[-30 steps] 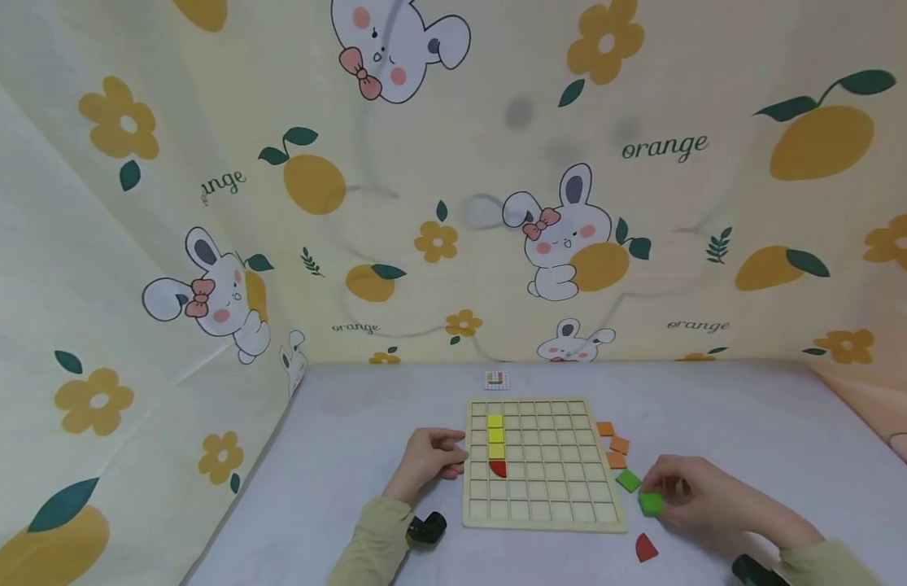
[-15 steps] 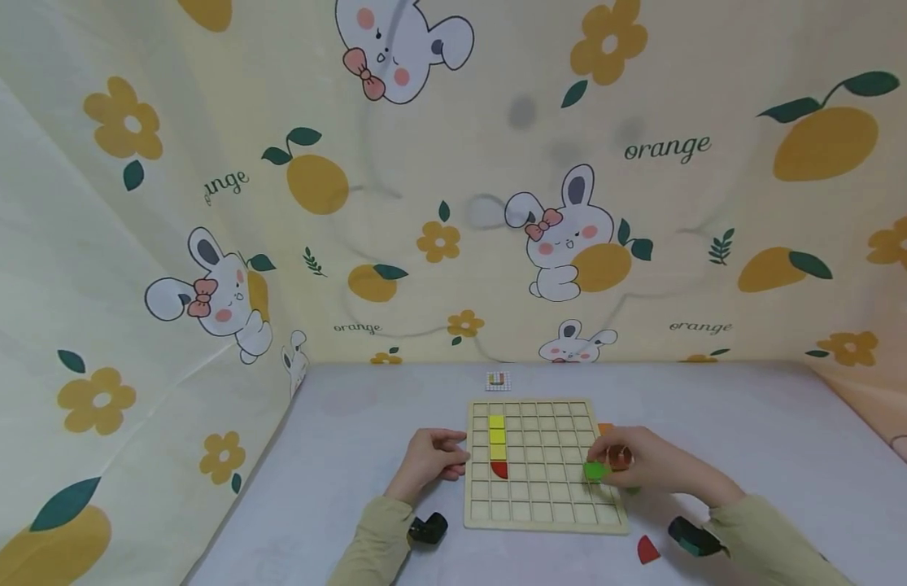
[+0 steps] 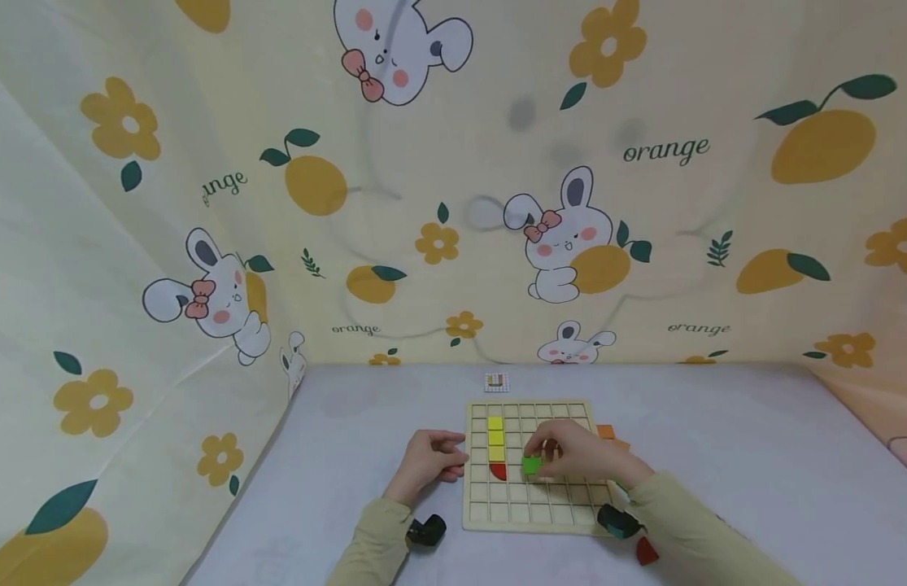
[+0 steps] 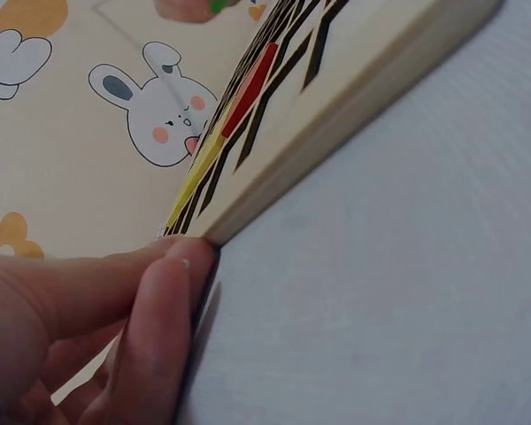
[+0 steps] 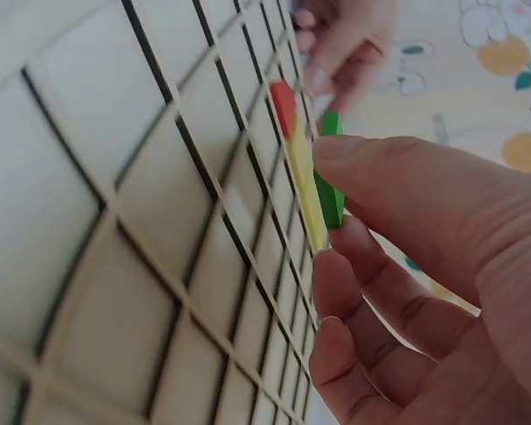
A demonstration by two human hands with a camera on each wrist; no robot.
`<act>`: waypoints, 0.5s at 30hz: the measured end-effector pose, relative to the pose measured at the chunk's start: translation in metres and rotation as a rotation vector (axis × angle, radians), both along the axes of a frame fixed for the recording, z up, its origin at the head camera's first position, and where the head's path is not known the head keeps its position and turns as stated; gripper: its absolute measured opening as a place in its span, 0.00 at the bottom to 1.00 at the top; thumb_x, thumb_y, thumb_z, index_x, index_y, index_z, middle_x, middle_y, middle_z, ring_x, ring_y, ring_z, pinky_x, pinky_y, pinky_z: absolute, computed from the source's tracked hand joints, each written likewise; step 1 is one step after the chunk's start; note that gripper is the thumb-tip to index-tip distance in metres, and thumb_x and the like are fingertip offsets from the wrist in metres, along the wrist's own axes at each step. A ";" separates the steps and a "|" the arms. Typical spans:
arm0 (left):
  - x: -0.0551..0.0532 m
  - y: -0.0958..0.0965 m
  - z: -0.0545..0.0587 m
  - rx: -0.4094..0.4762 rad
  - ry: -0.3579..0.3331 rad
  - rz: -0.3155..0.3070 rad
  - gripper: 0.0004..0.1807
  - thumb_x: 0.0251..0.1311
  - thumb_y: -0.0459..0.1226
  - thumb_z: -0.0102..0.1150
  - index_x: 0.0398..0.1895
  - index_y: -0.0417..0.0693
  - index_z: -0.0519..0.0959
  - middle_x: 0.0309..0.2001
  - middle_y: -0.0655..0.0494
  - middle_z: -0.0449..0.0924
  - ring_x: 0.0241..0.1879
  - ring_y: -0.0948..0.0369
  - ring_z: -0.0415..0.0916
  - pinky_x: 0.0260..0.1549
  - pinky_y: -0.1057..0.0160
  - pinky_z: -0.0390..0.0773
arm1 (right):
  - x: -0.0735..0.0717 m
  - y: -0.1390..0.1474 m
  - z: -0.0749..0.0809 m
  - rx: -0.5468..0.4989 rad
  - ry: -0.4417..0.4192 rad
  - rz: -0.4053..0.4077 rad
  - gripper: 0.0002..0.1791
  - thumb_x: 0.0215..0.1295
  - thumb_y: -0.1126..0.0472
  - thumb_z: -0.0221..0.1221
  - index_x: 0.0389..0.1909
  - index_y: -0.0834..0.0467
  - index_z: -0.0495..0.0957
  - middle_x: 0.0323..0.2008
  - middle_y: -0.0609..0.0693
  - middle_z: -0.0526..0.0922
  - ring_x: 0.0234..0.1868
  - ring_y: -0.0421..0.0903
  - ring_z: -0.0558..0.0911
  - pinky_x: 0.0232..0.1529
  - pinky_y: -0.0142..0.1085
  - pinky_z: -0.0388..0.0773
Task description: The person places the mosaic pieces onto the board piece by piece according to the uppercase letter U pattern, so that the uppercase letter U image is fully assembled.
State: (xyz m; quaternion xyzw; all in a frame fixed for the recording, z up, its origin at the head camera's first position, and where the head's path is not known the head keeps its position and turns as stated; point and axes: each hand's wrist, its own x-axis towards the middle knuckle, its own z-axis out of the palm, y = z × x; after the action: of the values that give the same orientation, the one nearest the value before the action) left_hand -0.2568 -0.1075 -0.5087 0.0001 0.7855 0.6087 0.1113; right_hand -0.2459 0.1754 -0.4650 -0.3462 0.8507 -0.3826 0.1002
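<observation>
A green square tile (image 3: 531, 465) is pinched between the thumb and fingers of my right hand (image 3: 576, 452), close over the middle of the wooden grid board (image 3: 490, 513). In the right wrist view the green tile (image 5: 329, 181) stands on edge between the fingertips. My left hand (image 3: 426, 457) holds the board's left edge, its thumb and finger at the rim in the left wrist view. Yellow square tiles (image 3: 495, 438) form a column on the board, with a red quarter-round tile (image 3: 499, 472) at their near end.
Orange tiles (image 3: 605, 431) lie off the board's right edge, partly behind the right hand. Another red quarter-round tile (image 3: 647, 552) lies beside the right sleeve. A small pattern card (image 3: 496, 382) lies beyond the board. A printed cloth (image 3: 424, 163) hangs behind the table.
My right hand has carried the green tile leftward from the table at the right to over the board's middle. The left hand stays at the board's edge.
</observation>
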 end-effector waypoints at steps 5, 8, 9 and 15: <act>-0.002 -0.001 0.000 0.008 0.004 -0.001 0.19 0.51 0.27 0.68 0.49 0.39 0.81 0.30 0.49 0.80 0.21 0.60 0.81 0.22 0.63 0.84 | -0.002 -0.014 -0.008 0.035 -0.018 -0.013 0.10 0.56 0.63 0.68 0.39 0.52 0.81 0.35 0.43 0.79 0.32 0.43 0.76 0.32 0.31 0.77; -0.003 -0.001 0.000 0.011 -0.001 0.001 0.19 0.51 0.27 0.69 0.49 0.40 0.81 0.30 0.49 0.80 0.21 0.60 0.81 0.22 0.63 0.84 | -0.002 -0.019 -0.012 0.039 -0.014 -0.014 0.10 0.56 0.64 0.68 0.39 0.53 0.82 0.35 0.43 0.79 0.33 0.44 0.75 0.33 0.31 0.76; -0.003 -0.001 -0.001 0.013 -0.002 0.000 0.19 0.51 0.27 0.69 0.49 0.40 0.81 0.30 0.49 0.80 0.21 0.60 0.81 0.22 0.62 0.84 | -0.002 -0.020 -0.013 0.039 -0.016 -0.015 0.10 0.56 0.64 0.68 0.39 0.54 0.82 0.35 0.44 0.79 0.32 0.44 0.75 0.32 0.30 0.75; 0.000 -0.002 -0.001 0.008 0.000 -0.003 0.19 0.51 0.27 0.69 0.48 0.39 0.81 0.30 0.49 0.80 0.20 0.60 0.81 0.21 0.63 0.83 | 0.001 -0.027 -0.015 0.031 -0.029 -0.041 0.11 0.54 0.64 0.69 0.39 0.56 0.81 0.33 0.45 0.79 0.30 0.42 0.74 0.30 0.30 0.74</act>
State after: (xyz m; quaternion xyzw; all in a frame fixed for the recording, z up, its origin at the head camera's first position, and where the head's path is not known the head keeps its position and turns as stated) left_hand -0.2569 -0.1091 -0.5098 0.0017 0.7829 0.6119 0.1124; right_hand -0.2453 0.1488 -0.4795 -0.3213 0.8621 -0.3761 0.1100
